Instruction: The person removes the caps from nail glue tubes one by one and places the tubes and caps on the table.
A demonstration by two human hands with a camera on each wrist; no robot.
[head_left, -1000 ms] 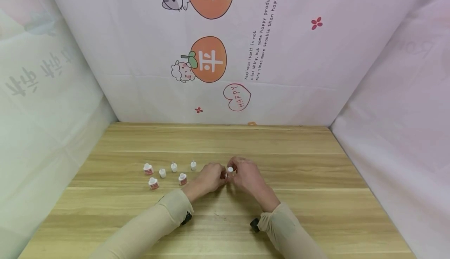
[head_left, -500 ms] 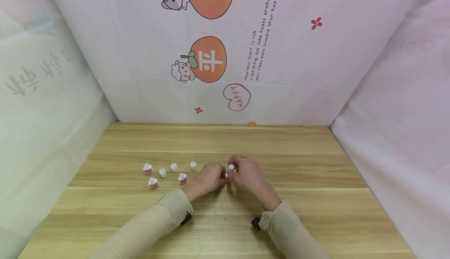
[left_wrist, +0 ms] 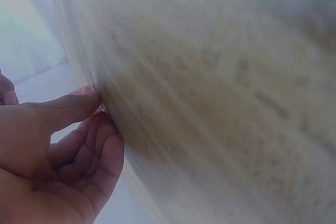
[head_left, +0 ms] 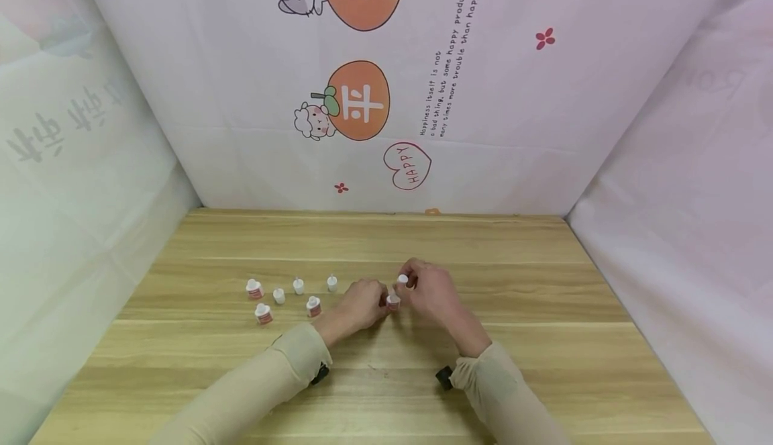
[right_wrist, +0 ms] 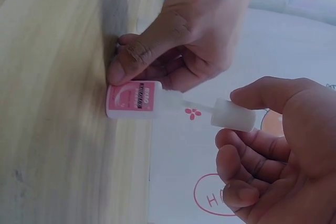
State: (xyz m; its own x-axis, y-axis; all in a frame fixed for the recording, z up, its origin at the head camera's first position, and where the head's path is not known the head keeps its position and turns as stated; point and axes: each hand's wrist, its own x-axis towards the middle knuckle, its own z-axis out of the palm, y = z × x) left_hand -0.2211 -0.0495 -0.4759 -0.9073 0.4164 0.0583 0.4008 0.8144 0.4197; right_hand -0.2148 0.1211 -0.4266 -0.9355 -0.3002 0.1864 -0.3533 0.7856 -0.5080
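Note:
My left hand [head_left: 362,304] holds a small white bottle with a pink label [right_wrist: 131,99] by its side, standing on the wooden table. Between the thumb and fingers of my right hand [head_left: 430,290] is a white brush cap [right_wrist: 233,115]. The cap is above the bottle's neck, and its thin stem points down into or at the mouth; the right wrist view does not show how far in the tip reaches. In the left wrist view my left thumb and fingers [left_wrist: 79,145] cover most of the bottle.
Left of my hands stand three similar bottles, one nearest [head_left: 314,307] and two farther left [head_left: 264,315]. Three loose white caps, stems up, stand among and behind them, one close to my left hand [head_left: 332,284]. White printed cloth [head_left: 483,176] hangs behind the table.
My right hand has lifted the cap up and slightly right, away from the bottle, whose neck and label now show. My left hand has stayed in place.

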